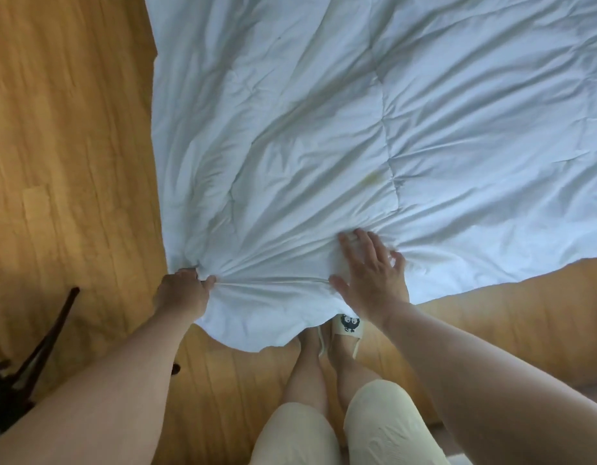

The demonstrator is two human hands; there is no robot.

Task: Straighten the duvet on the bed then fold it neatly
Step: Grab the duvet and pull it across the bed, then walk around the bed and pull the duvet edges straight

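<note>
I record the left grip (184,290) pinching the duvet (324,129) at its near hem and the right grip (370,273) spread flat beside it, nearer the bulk, which runs ahead and rightward, presumably over the bed.

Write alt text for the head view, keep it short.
A person's left hand grips a bunched edge of a wrinkled white duvet while the right hand presses on it with spread fingers. Its near edge hangs over the wooden floor, by the person's slippers.
</note>
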